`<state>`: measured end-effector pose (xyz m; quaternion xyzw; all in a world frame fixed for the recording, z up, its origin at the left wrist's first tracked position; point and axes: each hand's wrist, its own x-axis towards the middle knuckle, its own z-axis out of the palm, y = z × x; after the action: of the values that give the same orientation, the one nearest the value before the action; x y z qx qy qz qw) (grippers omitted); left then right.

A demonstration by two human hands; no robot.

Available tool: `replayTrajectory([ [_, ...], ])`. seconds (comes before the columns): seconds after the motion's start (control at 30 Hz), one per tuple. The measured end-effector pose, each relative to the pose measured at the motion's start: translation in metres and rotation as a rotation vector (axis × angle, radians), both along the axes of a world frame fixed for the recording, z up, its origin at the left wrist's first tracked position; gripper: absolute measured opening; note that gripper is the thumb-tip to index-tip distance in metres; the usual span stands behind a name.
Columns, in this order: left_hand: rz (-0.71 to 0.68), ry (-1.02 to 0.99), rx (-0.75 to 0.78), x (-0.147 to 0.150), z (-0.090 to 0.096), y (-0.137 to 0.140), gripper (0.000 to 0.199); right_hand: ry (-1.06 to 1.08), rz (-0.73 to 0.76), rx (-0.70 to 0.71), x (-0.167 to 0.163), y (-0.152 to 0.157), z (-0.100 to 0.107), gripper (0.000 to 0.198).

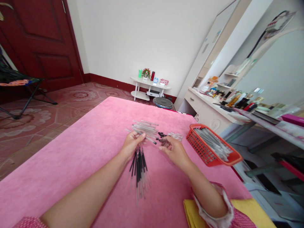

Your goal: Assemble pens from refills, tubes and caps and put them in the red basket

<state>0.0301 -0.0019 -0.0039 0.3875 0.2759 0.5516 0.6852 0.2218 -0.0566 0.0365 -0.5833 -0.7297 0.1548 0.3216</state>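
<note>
My left hand [131, 144] is closed around a thin clear tube with a black end [155, 142], which points right toward my other hand. My right hand [174, 149] has its fingers bent, with a gap between thumb and forefinger. Its fingertips are at a small heap of short black caps [161, 134]; whether one is touched is too small to tell. Just beyond my left hand lies a pile of clear tubes [144, 126]. Nearer to me, a fanned bundle of tubes with black sections [140, 167] rests on the pink cloth. Small whitish pieces [175, 136] lie beyond my right hand.
An orange basket [201, 151] full of greyish tubes stands at the right of the pink-covered table [83, 145]. A yellow cloth [190, 212] lies under my right forearm. Farther off are a dressing table [206, 106] with bottles, a low white shelf [149, 82] and a folding chair [21, 85].
</note>
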Motion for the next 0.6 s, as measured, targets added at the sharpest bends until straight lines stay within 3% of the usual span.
replayTrajectory([
  [0.17,-0.008,0.049,0.061,0.001,-0.003,0.0,0.026,-0.015,0.018,0.086,-0.024,-0.006,-0.001,0.008],
  [0.3,-0.005,0.044,0.062,0.001,-0.004,0.0,0.028,-0.036,0.04,0.056,-0.024,-0.007,-0.003,0.02],
  [0.47,-0.026,0.022,0.042,0.001,-0.004,0.001,0.034,-0.064,-0.011,-0.074,0.005,0.001,0.009,0.031],
  [0.6,-0.065,0.02,0.012,-0.001,-0.003,0.001,0.04,-0.27,-0.031,-0.233,0.042,0.001,0.023,0.007],
])
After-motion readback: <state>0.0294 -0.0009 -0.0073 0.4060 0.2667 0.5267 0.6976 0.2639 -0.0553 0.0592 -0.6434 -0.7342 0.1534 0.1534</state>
